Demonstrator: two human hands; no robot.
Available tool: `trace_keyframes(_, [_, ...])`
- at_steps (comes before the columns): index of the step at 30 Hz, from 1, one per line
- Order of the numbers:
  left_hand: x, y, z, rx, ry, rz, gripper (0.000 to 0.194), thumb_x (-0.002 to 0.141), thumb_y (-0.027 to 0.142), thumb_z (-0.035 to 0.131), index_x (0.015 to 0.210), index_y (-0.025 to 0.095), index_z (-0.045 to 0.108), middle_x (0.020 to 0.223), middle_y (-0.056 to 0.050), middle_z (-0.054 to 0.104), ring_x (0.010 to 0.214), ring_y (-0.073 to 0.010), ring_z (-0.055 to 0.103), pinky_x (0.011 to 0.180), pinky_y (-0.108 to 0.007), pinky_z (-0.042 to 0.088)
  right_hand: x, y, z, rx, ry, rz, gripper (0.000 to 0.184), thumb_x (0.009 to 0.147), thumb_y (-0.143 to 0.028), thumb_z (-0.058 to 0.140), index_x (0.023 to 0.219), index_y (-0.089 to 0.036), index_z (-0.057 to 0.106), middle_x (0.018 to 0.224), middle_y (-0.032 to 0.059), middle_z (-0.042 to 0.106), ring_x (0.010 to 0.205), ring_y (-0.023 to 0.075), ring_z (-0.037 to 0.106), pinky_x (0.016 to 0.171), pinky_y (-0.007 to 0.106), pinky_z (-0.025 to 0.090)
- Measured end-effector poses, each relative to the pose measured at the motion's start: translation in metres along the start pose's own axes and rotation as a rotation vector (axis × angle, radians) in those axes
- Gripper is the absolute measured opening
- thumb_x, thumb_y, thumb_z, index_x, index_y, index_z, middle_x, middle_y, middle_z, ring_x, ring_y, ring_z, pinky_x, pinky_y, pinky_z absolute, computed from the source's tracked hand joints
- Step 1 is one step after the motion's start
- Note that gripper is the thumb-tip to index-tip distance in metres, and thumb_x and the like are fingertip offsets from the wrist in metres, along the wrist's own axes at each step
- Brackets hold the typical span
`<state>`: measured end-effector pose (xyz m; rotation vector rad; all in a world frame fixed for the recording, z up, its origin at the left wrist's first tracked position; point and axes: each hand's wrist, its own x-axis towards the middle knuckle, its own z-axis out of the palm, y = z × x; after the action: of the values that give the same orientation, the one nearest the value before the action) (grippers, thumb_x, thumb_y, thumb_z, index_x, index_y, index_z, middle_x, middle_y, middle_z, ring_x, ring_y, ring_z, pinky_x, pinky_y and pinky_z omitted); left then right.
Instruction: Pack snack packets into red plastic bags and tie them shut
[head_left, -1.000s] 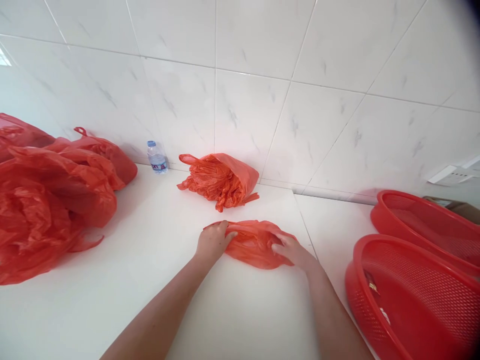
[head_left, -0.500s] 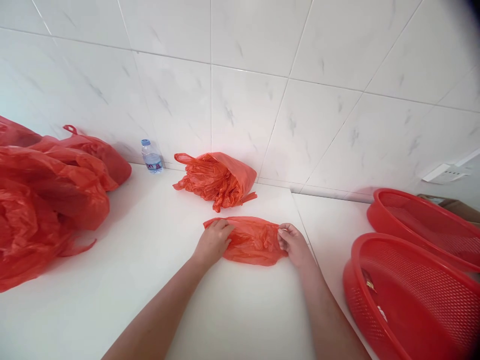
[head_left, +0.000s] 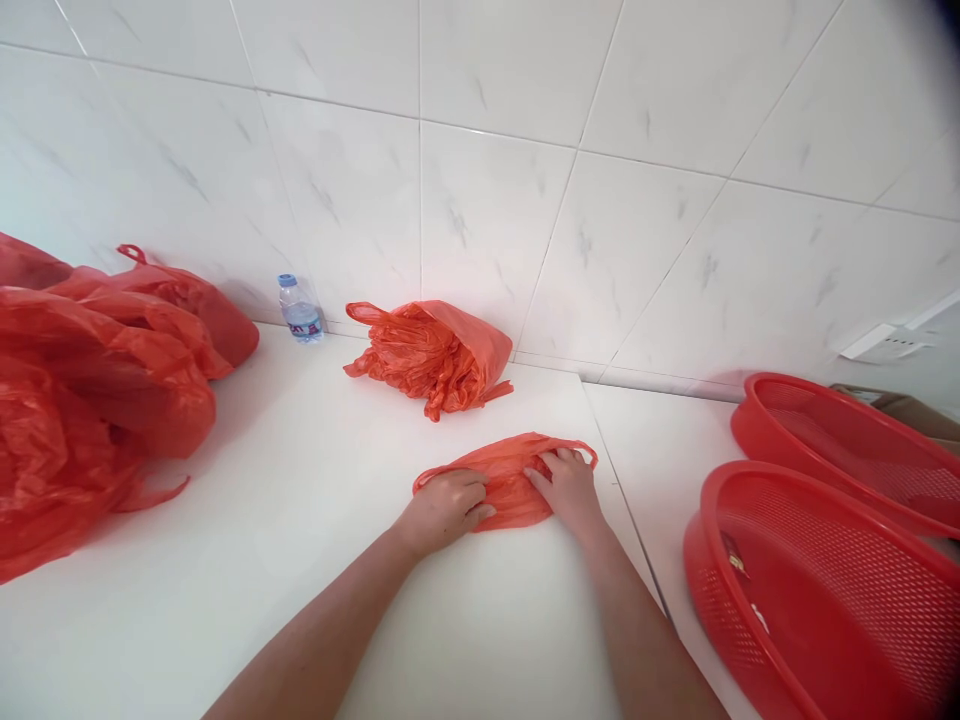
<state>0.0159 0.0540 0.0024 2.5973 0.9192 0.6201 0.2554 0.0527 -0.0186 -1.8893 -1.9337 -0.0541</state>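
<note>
A red plastic bag [head_left: 514, 490] lies spread on the white table in front of me, wrinkled, with a loop handle at each end. My left hand [head_left: 446, 508] rests on its left part, fingers stretched out and slightly bent, thumb apart from them. On the right part lies my right hand [head_left: 571, 490], its fingers spread and touching the plastic. The fingertips of both hands press on the bag rather than wrap round it. Just behind it, a bundle of crumpled red plastic bags [head_left: 427, 360] sits near the wall.
A large heap of red plastic bags [head_left: 112, 370] covers the table's left side. A small water bottle [head_left: 302, 312] stands by the tiled wall [head_left: 502, 200]. On the right are a red perforated basket [head_left: 840, 600] with small wrappers inside and another red basket [head_left: 780, 415] behind it.
My right hand has let go of the bag's right edge and moved inward onto it. My left hand has shifted slightly right and nearer me. The bag's handle loops now show.
</note>
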Motion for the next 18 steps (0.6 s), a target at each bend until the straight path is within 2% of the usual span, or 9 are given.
trace_keyframes(3, [-0.003,0.000,-0.006,0.153,0.224,-0.005,0.024,0.091,0.022,0.040,0.088,0.020,0.063,0.106,-0.008,0.065,0.098,-0.0206,0.057,0.087,-0.035,0.043,-0.004,-0.005,-0.006,0.021,0.119,-0.049,0.031,0.087,-0.034,0.051,0.111,-0.018,0.063,0.106,0.0105,0.061,0.095,0.0247,0.053,0.083,0.041,0.043])
trace_keyframes(6, [-0.005,-0.005,-0.012,0.319,0.398,-0.173,0.021,0.089,0.023,0.043,0.093,0.022,0.064,0.125,-0.010,0.056,0.119,-0.0263,0.046,0.095,-0.042,0.037,-0.011,-0.017,-0.010,0.044,0.223,-0.104,0.028,0.090,-0.023,0.043,0.109,-0.017,0.063,0.110,0.0102,0.061,0.102,0.0233,0.052,0.090,0.039,0.042])
trace_keyframes(8, [-0.007,-0.012,-0.015,0.373,0.403,-0.270,0.022,0.088,0.024,0.044,0.088,0.022,0.066,0.130,-0.010,0.053,0.123,-0.0283,0.044,0.096,-0.044,0.036,-0.015,-0.024,-0.009,0.040,0.168,-0.147,0.027,0.088,-0.023,0.046,0.108,-0.019,0.064,0.111,0.0088,0.061,0.106,0.0232,0.052,0.095,0.040,0.040])
trace_keyframes(10, [-0.008,-0.020,-0.016,0.365,0.336,-0.338,0.024,0.088,0.025,0.043,0.090,0.023,0.067,0.128,-0.009,0.055,0.115,-0.0274,0.050,0.091,-0.043,0.040,-0.018,-0.028,-0.005,0.023,0.037,-0.173,0.028,0.084,-0.027,0.054,0.111,-0.022,0.063,0.113,0.0076,0.061,0.108,0.0247,0.052,0.096,0.043,0.039])
trace_keyframes(13, [-0.008,-0.029,-0.012,0.324,0.269,-0.415,0.028,0.087,0.026,0.044,0.107,0.025,0.064,0.122,-0.008,0.059,0.102,-0.0252,0.057,0.083,-0.042,0.043,-0.017,-0.028,0.001,0.035,-0.142,-0.160,0.038,0.081,-0.033,0.059,0.118,-0.026,0.060,0.114,0.0067,0.061,0.109,0.0257,0.053,0.094,0.043,0.041])
trace_keyframes(16, [-0.008,-0.033,-0.008,0.319,0.321,-0.416,0.037,0.083,0.029,0.050,0.119,0.024,0.057,0.125,-0.009,0.057,0.110,-0.0274,0.053,0.093,-0.048,0.038,-0.017,-0.027,0.000,0.062,-0.172,-0.152,0.042,0.079,-0.031,0.060,0.121,-0.026,0.058,0.122,0.0068,0.058,0.114,0.0260,0.051,0.098,0.044,0.040])
trace_keyframes(18, [-0.007,-0.032,-0.006,0.324,0.376,-0.403,0.038,0.082,0.031,0.053,0.119,0.025,0.056,0.131,-0.010,0.052,0.118,-0.0294,0.047,0.098,-0.052,0.033,-0.021,-0.031,-0.010,0.076,-0.107,-0.167,0.040,0.080,-0.027,0.060,0.120,-0.024,0.059,0.127,0.0071,0.055,0.118,0.0263,0.049,0.101,0.046,0.038])
